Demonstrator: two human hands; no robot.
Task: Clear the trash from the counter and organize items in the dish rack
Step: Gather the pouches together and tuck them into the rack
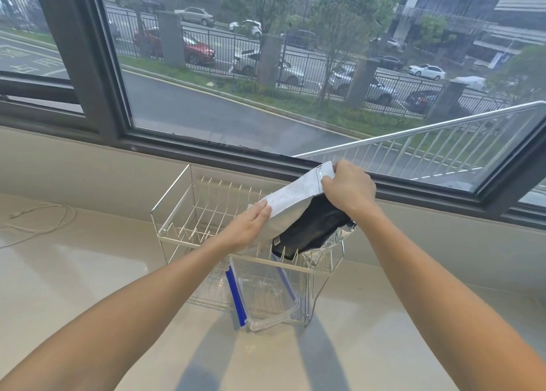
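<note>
While both hands pinch it above the dish rack [189,213], left hand [251,222] low, right hand [348,189] at top, the bag [295,207] looks light, floppy, crinkly; edges grip best.

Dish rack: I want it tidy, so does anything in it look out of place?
Yes. Both hands, left and right, hold a white-and-black bag over the rack; a clear container sits tilted in its front.

one dish rack [189,213], one pouch [295,201], one clear container [266,296], one cable [44,222]
</note>
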